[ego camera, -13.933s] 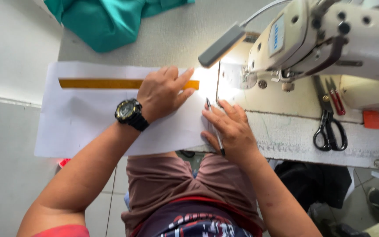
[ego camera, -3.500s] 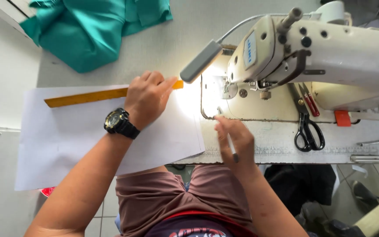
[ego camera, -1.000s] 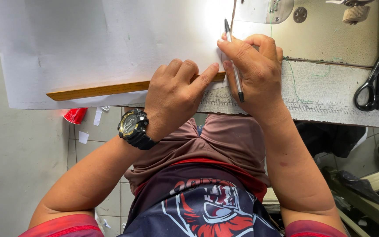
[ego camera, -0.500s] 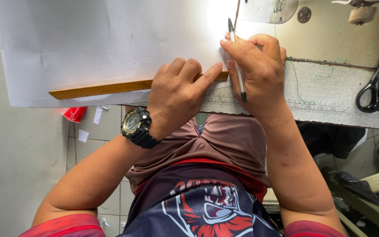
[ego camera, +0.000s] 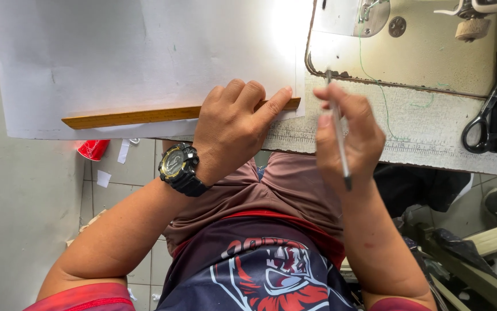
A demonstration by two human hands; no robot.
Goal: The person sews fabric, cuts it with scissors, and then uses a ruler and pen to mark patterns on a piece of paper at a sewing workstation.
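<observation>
From the head camera, the left hand [ego camera: 234, 129] presses flat, fingers spread, on a wooden ruler [ego camera: 145, 116] lying across a large white paper sheet [ego camera: 145, 52] on the worn sewing table [ego camera: 427, 129]. Just right of it, the right hand [ego camera: 349, 135] grips a pen [ego camera: 338, 129], tip lifted beside the paper's edge. Black scissors [ego camera: 493, 118] lie well right of that hand. Below the left wrist, tiled floor [ego camera: 127, 173] shows paper scraps and a red cup [ego camera: 93, 148].
</observation>
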